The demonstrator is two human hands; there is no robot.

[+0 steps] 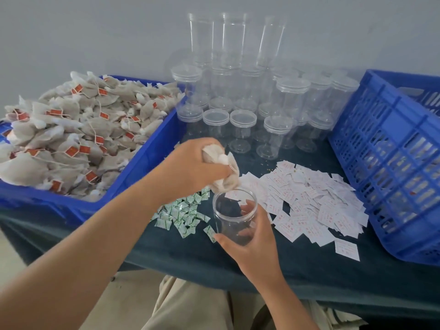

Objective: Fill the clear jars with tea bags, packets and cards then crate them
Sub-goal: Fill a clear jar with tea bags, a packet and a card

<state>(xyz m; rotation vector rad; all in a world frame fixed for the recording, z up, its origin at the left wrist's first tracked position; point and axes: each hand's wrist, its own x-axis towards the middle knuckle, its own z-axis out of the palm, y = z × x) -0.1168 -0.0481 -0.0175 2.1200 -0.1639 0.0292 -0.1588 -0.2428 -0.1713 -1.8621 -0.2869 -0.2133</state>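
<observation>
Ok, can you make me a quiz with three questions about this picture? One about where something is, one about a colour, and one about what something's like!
1. Where are most tea bags?
A) on the floor
B) in the blue bin on the left
C) on a shelf

2. What colour is the print on the packets?
A) purple
B) black
C) green

3. The jar in the right hand is:
A) upright, no lid
B) lying down
C) lidded

Answers:
1 B, the bin is heaped with them.
2 C, green marks show on the white packets.
3 A, its open mouth faces up, just under the tea bags that the left hand holds.
</observation>
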